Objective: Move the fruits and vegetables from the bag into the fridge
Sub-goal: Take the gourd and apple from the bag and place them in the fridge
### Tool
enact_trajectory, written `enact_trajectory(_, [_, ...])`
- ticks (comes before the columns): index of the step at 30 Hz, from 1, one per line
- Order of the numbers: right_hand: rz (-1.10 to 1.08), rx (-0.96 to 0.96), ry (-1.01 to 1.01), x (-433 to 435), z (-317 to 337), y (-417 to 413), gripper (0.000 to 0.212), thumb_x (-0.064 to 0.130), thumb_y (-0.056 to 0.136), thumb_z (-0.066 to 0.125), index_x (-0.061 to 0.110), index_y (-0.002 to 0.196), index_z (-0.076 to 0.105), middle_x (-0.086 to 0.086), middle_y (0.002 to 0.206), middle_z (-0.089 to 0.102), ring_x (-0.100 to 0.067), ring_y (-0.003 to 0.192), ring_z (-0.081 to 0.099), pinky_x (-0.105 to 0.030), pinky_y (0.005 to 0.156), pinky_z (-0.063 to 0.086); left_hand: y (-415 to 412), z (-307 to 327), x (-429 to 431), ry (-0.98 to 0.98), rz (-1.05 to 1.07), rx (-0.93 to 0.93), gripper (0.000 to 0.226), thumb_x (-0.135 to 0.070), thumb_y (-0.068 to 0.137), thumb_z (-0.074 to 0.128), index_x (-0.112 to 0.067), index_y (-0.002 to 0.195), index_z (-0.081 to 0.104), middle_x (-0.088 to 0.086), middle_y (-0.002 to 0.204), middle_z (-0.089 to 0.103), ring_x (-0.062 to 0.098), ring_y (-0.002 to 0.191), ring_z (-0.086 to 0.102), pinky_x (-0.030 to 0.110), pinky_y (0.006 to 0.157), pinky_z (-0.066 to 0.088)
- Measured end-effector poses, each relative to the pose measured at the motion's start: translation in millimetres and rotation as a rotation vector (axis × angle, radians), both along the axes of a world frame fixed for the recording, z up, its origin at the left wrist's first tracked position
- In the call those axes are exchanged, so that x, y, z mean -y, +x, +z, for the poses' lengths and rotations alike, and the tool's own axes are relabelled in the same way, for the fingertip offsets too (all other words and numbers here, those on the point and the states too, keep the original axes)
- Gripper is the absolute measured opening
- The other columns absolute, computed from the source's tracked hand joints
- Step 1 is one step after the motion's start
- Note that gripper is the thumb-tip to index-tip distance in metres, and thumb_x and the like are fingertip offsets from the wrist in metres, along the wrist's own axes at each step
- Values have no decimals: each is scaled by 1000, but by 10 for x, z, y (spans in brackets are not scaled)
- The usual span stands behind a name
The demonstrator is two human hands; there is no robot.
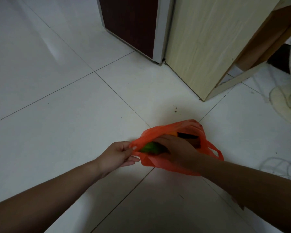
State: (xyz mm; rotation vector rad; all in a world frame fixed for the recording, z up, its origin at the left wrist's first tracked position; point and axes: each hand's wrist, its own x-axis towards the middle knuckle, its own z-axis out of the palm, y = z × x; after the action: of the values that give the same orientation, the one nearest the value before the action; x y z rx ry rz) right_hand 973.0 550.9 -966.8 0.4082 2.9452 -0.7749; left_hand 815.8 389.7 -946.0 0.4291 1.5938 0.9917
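Lying on the white tiled floor [71, 105] near the middle of the view, an orange plastic bag [152, 161] sits with its mouth pulled open. The left hand [118, 153] pinches the bag's left rim between thumb and forefinger, while its lower fingers reach out fairly straight under the plastic. The right hand [175, 148] is inside the bag's mouth, back upward, and lies over the right end of a green vegetable [149, 147]. Its fingertips are hidden by the hand itself, so I cannot tell whether it grips the vegetable or only touches it. Farther right inside the bag there is a patch of something orange-yellow [173, 133] and a dark item [187, 136]; what these are is unclear. One bag handle [216, 151] loops out on the right.

At the far side stands the fridge [129, 26], dark red with a pale edge, its door closed and well apart from the bag. Just to its right is a pale wooden cabinet [208, 41]. At the right edge a round fan base [282, 101] and a loose white cord [275, 163] lie on the floor.
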Motion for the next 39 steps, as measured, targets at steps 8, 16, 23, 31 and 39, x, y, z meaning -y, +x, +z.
enact_trajectory(8, [-31,-75,84,-130,171,197,38,30,83,66,17,118,59,-4,111,66,-16,99,61,-38,89,51,-50,68,-26,68,40,-65,23,-9,89,59,-19,110,61,4,87,71,16,81,69,27,79,57])
enact_trajectory(16, [-52,11,37,-185,276,185,42,29,89,59,26,130,49,2,126,58,-14,112,55,-24,95,41,103,317,-211,127,-15,22,36,-49,76,62,-36,109,61,-1,106,68,15,93,69,35,78,57])
enact_trajectory(23, [-47,46,61,-175,274,195,34,20,91,55,15,125,53,-7,125,58,-24,112,55,-25,96,38,191,261,-333,109,-40,-218,13,-26,80,70,-18,88,64,9,100,64,14,89,66,34,71,60])
enact_trajectory(31, [-84,-58,-16,-150,337,291,48,45,85,50,23,128,51,6,123,59,-3,108,51,-16,95,40,124,75,-240,90,90,-122,11,-16,90,58,-6,83,58,7,87,68,17,80,70,26,70,58])
enact_trajectory(39, [-154,-13,26,-325,295,329,44,25,88,62,17,129,50,-5,128,56,-22,116,51,-35,103,39,36,-51,-221,111,88,-178,8,-3,90,55,2,94,59,13,87,62,10,60,66,18,61,54])
